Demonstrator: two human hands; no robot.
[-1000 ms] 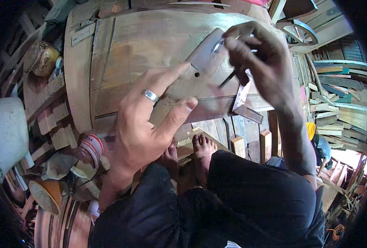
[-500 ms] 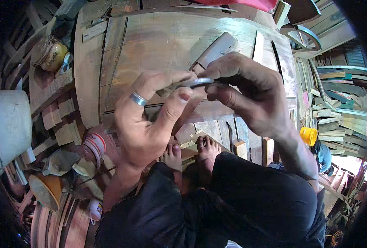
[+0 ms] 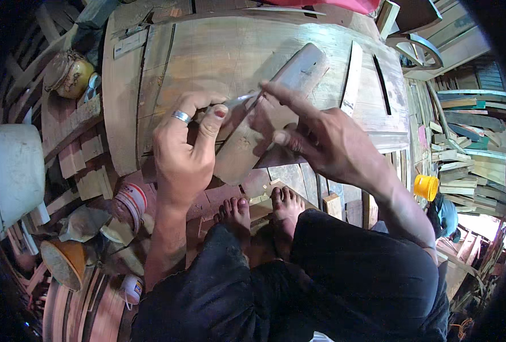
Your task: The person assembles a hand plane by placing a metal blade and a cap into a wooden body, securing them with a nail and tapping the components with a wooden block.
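Observation:
My left hand (image 3: 184,148), with a silver ring on one finger, pinches a thin shiny metal piece (image 3: 243,98) between thumb and finger. The piece is slightly blurred and its exact kind cannot be made out. At its far end my right hand (image 3: 333,137) stretches out an index finger, touching or very near the tip; the thumb stands apart. Below both hands a long wooden block (image 3: 244,151) with rounded ends lies slantwise on the plank bench top (image 3: 207,57), reaching past its near edge.
Thin wood strips (image 3: 353,74) lie on the bench at right. Left are a jar (image 3: 76,77), a large white tub (image 3: 16,176) and an orange funnel-shaped container (image 3: 65,262). Stacked wood (image 3: 470,165) and a yellow container (image 3: 426,187) are at right. My bare feet (image 3: 287,208) are below.
My right hand has gone from gripping the metal piece to an open hand with its index finger out. Both hands have shifted, uncovering more of the wooden block.

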